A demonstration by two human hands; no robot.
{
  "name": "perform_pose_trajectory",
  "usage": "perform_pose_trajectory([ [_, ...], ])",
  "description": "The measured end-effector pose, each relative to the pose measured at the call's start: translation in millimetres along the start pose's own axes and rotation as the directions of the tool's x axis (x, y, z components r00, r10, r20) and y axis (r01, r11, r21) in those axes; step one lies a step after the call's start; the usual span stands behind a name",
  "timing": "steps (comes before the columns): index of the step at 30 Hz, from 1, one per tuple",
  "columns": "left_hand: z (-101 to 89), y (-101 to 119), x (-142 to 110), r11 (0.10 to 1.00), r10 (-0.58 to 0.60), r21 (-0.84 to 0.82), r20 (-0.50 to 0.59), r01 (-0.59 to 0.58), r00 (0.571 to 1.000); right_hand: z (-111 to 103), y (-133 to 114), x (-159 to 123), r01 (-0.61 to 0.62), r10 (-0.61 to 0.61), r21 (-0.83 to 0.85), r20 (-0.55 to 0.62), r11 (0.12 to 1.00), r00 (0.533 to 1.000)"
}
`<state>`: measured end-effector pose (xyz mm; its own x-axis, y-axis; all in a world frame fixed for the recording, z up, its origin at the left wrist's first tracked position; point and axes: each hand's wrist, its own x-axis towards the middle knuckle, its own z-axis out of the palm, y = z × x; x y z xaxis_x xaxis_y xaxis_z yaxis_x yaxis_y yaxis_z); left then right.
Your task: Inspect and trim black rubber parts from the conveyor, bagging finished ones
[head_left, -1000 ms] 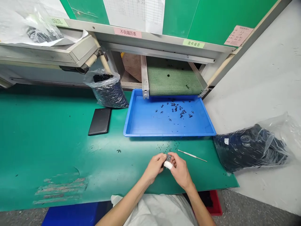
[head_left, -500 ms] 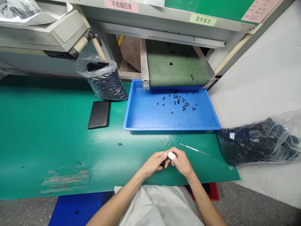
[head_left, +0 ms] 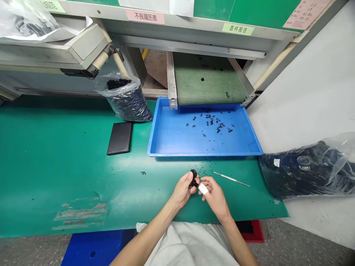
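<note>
Clamps black parts (head_left: 193,183) between thumb and curled fingers of the left hand (head_left: 181,190), low over the green table (head_left: 83,159), on the near side of the blue tray (head_left: 174,146). Shows a smooth, round disc (head_left: 193,173) at the top of this grip, with knobbly shapes below, too small to sort out. Holds the right hand (head_left: 216,195) just beside, half curled, with a white wrap (head_left: 203,189) on one digit. Impossible to make out whether pinching a small piece there, or whether touching the black parts.

Has short, thin slivers (head_left: 204,166) strewn on the table just beyond the hands. Has a slim tool (head_left: 231,179) lying slantwise to their right, with a pale handle and narrow metal ends, and one branched piece (head_left: 143,173) well to the left.

Faces the tray beyond: shallow, rectangular, smooth, with a raised rim. Finds in it small, dark clips (head_left: 219,125), jagged in outline and scattered mostly toward the right. Sees above its far rim a green belt (head_left: 210,90), finely ribbed, between metal rails.

Has at the tray's left a clear, crinkled bag (head_left: 126,101), upright and full of dark bits, and in front of this a flat black folder (head_left: 119,138). Has at the right a glossy, creased sack (head_left: 302,171) on its side, with dark round shapes under the film. Works near a scuffed patch (head_left: 80,214), scraped into pale and brownish streaks.
</note>
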<state>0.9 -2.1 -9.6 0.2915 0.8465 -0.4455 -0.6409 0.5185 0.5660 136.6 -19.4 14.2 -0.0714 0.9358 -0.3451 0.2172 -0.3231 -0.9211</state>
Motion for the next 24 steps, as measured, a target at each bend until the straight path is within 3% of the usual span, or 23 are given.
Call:
perform_pose_trajectory([
  [4, 2.1, -5.4, 0.1, 0.997, 0.036, 0.071, -0.001, -0.036, 0.999, 14.0, -2.2, 0.0, -0.079, 0.090, 0.314, -0.020, 0.946, 0.996],
  [12, 1.4, -4.7, -1.9, 0.993, 0.024, 0.112, 0.043, -0.029, 0.999, 7.6, -6.3, -0.9, -0.100, 0.111, 0.410, -0.003, 0.907, 0.994],
  [16, 3.9, -4.2, -2.4, 0.997, 0.003, 0.076, 0.036, -0.005, 0.999, 5.8, -6.8, 0.5, -0.031, 0.040, 0.333, -0.019, 0.942, 0.999],
  [20, 5.2, -7.9, 1.1, 0.997, -0.011, -0.082, -0.024, 0.009, 1.000, 9.2, -1.9, 0.8, -0.017, 0.046, 0.227, -0.121, 0.974, 0.992],
  [24, 0.1, -15.0, 8.6, 0.971, -0.118, -0.221, -0.123, 0.088, 0.985, 10.0, 2.0, -1.8, 0.094, -0.085, 0.056, -0.135, 0.994, 0.987],
])
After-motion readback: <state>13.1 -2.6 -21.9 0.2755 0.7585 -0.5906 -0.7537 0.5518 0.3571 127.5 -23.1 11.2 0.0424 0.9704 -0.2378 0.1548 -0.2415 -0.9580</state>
